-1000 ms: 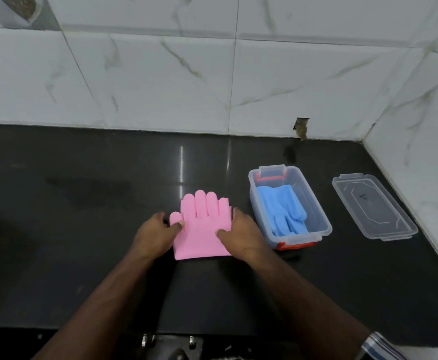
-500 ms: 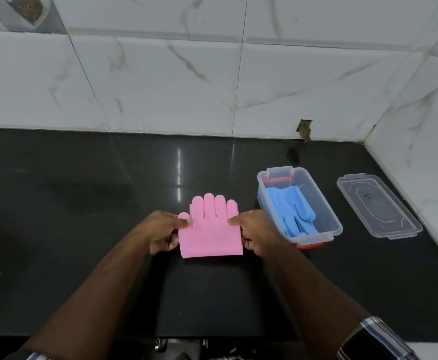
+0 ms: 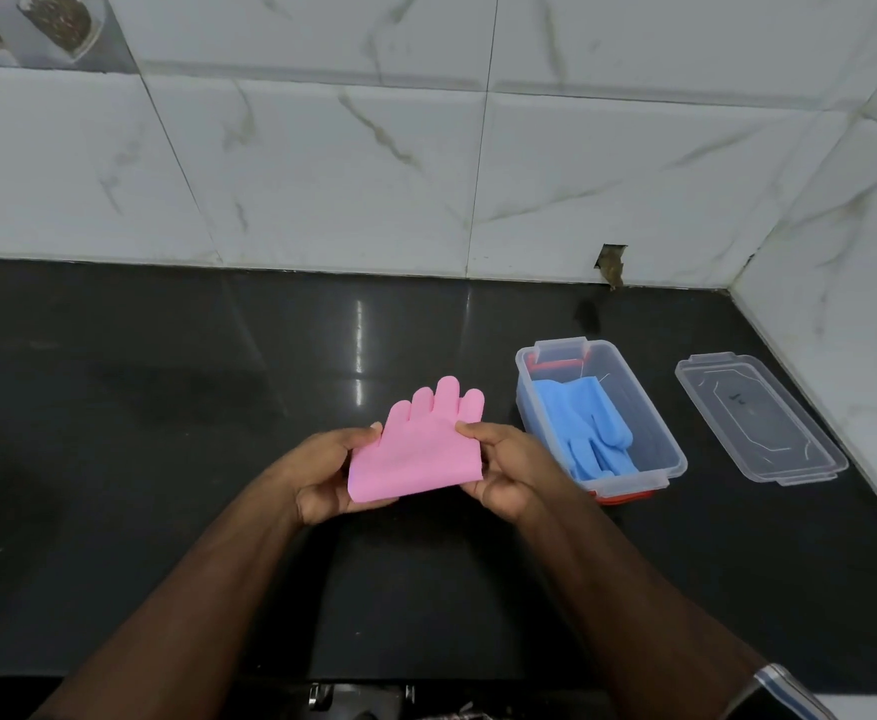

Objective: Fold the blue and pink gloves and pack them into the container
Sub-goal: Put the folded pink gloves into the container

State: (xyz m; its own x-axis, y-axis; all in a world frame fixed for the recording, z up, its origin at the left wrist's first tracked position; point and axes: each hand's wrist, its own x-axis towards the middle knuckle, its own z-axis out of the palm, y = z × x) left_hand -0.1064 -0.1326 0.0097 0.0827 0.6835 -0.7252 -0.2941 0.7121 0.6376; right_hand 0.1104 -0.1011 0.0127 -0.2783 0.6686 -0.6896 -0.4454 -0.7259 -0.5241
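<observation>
The folded pink glove (image 3: 418, 449) is held above the black counter, fingers pointing away from me and tilted a little right. My left hand (image 3: 324, 472) grips its left edge and my right hand (image 3: 501, 467) grips its right edge, thumbs on top. To the right stands the clear plastic container (image 3: 524, 366) with red clips. The blue glove (image 3: 584, 428) lies folded inside it, fingers toward me.
The container's clear lid (image 3: 758, 418) lies flat on the counter to the right of it, close to the tiled side wall (image 3: 841, 252). White marble-look tiles run along the back. The black counter (image 3: 166, 407) stretches out to the left.
The pink glove lay flat on the counter under both hands. Both hands have since gripped its side edges and lifted it off the counter, tilted slightly toward the container.
</observation>
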